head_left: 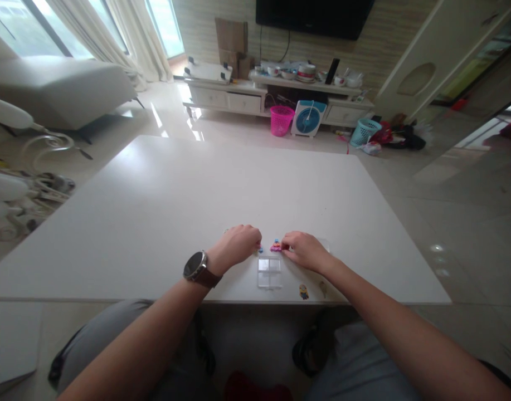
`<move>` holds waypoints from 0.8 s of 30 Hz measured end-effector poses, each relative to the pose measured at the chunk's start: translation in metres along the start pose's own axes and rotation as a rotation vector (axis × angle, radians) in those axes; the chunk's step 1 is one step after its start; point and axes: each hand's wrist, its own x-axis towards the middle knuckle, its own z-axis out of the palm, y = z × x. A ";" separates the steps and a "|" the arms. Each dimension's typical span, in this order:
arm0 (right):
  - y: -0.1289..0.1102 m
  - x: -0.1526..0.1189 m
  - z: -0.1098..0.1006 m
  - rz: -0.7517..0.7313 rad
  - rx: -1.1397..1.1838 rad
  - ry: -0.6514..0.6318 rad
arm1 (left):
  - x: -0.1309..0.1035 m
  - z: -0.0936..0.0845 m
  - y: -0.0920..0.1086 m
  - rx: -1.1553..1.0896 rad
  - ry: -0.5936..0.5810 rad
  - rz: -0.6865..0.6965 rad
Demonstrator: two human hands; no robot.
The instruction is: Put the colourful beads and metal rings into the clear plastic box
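On the white table (238, 184), my left hand (241, 241), with a watch (195, 265) on its wrist, has its fingers curled down over a small blue and pink piece (260, 249). To the right, my right hand (302, 249) has thumb and fingertips together at the edge of a small pink, orange and blue item (276, 246). What either hand grips is too small to make out. A clear divided box (269, 273) stands between and below the hands. Partly behind my right hand lies a clear flat piece (324, 244).
A yellow and blue cartoon figure (303, 291) and a small brownish item (323, 288) lie near the table's front edge, right of the box. Beyond the table are a pink basket (281, 120), a blue fan (307, 118) and a low cabinet (244, 103).
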 end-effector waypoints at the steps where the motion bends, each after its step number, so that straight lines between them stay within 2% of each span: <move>1: 0.000 0.000 -0.001 0.004 0.004 0.001 | -0.001 -0.001 0.001 0.010 0.000 0.000; 10: -0.001 0.003 0.001 0.020 -0.017 -0.020 | -0.003 -0.004 0.006 0.045 -0.037 0.070; 17: -0.007 0.004 -0.003 0.024 -0.044 -0.024 | -0.004 -0.005 0.006 0.007 -0.015 0.090; 24: -0.014 -0.004 -0.011 -0.020 0.038 0.067 | -0.001 0.005 0.010 0.004 -0.032 0.082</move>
